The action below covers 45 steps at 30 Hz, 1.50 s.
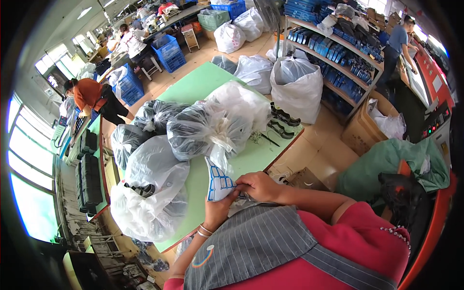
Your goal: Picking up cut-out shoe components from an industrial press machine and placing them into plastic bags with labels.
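Close to my chest, at the table's near edge, I hold a white, flat, tapering piece [219,181] with a blue block pattern. My left hand [220,209] is closed round its lower end. My right hand [261,186] pinches at the lower right edge of the same piece, its fingertips meeting those of the left. What lies between the fingertips is too small to make out. Just beyond the piece sits a knotted clear plastic bag [205,129] of dark contents on the green table [193,87].
More filled plastic bags [150,193] crowd the table's left side. Black strap-like parts [284,121] and a thin dark tool [270,140] lie at its right edge. Right of it stand a white sack [296,89], a cardboard box [363,128] and a shelf rack [333,60]. Other people work farther off.
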Motion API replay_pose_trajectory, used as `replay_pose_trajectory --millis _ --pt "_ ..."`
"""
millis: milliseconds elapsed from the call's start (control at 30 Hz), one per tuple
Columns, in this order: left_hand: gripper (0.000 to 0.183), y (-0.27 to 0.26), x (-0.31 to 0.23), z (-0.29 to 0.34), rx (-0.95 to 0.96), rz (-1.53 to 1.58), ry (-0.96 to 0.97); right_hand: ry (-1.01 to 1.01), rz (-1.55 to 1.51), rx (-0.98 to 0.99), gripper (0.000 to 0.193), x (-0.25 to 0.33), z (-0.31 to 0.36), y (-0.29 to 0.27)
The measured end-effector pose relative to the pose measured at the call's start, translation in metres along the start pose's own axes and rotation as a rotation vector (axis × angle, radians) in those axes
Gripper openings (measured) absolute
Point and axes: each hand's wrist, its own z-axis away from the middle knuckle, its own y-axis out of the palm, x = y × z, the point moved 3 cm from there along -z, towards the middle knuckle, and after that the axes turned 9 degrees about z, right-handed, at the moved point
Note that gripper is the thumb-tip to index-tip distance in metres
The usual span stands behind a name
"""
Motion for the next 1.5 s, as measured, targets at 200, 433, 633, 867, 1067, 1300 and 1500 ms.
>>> replay_pose_trajectory --millis 200,433,633,867,1067,1300,1500 --pt "0.008 0.005 0.015 -0.001 -0.107 0.27 -0.278 0.066 -0.118 -0.023 0.015 -0.014 0.01 -0.001" --pt "0.008 0.005 0.024 0.001 -0.129 0.341 -0.322 0.048 0.024 -0.067 0.02 -0.005 0.016 -0.008" --pt "0.007 0.008 0.017 0.005 -0.098 0.152 -0.255 -0.056 0.151 -0.017 0.017 -0.004 0.016 -0.008" --pt "0.009 0.009 0.022 0.008 -0.118 0.245 -0.279 -0.05 0.152 -0.089 0.014 -0.009 0.017 0.002" --pt "0.009 0.003 0.027 0.01 -0.139 0.338 -0.276 0.024 -0.049 -0.046 0.018 -0.004 0.014 0.003" --pt "0.009 -0.003 0.017 0.012 -0.148 0.073 -0.295 0.047 0.021 -0.014 0.02 -0.013 0.017 0.018" --pt "0.021 -0.002 0.016 0.002 -0.055 -0.105 -0.128 0.13 -0.13 -0.102 0.017 -0.022 0.014 0.019"
